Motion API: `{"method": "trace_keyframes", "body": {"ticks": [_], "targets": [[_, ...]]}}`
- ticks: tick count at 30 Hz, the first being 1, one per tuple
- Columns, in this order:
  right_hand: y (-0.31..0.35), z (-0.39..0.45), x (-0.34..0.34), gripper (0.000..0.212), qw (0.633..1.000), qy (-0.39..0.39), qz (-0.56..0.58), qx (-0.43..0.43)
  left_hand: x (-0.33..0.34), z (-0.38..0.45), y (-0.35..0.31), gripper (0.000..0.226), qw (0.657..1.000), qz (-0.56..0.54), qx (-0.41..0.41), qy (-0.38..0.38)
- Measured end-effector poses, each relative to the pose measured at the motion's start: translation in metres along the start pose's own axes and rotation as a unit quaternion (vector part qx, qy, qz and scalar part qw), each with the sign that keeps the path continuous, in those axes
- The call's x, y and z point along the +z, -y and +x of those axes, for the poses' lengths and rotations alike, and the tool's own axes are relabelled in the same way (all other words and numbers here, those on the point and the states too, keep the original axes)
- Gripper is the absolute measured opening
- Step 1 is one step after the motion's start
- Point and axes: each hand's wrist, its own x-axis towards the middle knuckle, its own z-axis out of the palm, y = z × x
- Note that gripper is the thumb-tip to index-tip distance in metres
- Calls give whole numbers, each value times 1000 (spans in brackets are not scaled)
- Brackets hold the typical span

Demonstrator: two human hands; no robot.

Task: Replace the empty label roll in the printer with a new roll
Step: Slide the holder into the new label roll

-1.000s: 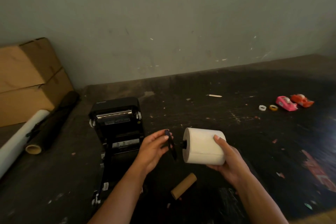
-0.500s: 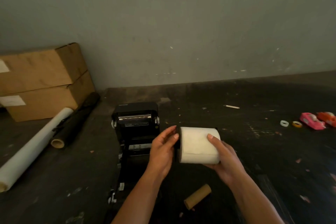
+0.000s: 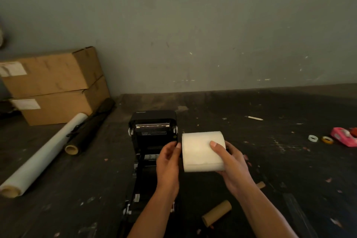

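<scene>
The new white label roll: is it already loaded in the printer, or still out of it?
Out. The white label roll is held between the left hand and right hand, beside the open printer.

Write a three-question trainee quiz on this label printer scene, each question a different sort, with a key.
1. True or false: the new label roll is already seated inside the printer.
2. Which hand grips the roll around its white face? A) left hand B) right hand
3. Fill in: the empty cardboard core lies on the ____.

Key: 1. False, it is held in the air beside the printer. 2. B. 3. Table.
</scene>
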Motion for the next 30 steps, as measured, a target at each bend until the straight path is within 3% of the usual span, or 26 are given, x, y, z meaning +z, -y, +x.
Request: {"method": "trace_keyframes", "body": {"ticks": [2, 5, 14, 21, 26, 30], "targets": [[-1, 0, 7, 106, 1000, 12, -11, -19, -11, -1, -5, 15, 998, 66, 19, -3], [-4, -1, 25, 90, 998, 19, -39, -44, -28, -1, -16, 19, 997, 72, -1, 11], [-35, 9, 84, 82, 983, -4, -171, -72, -72, 5, -22, 30, 995, -6, -88, -36], [-52, 22, 122, 93, 977, -4, -211, -29, -115, 20, -28, 36, 997, 71, -30, 22], [-52, 21, 137, 47, 983, 51, -174, -5, -141, 42, -40, 25, 996, 57, -53, 53], [-63, 25, 131, 19, 977, 19, -206, -50, -155, 54, -46, 22, 993, 52, -67, 83]]}}
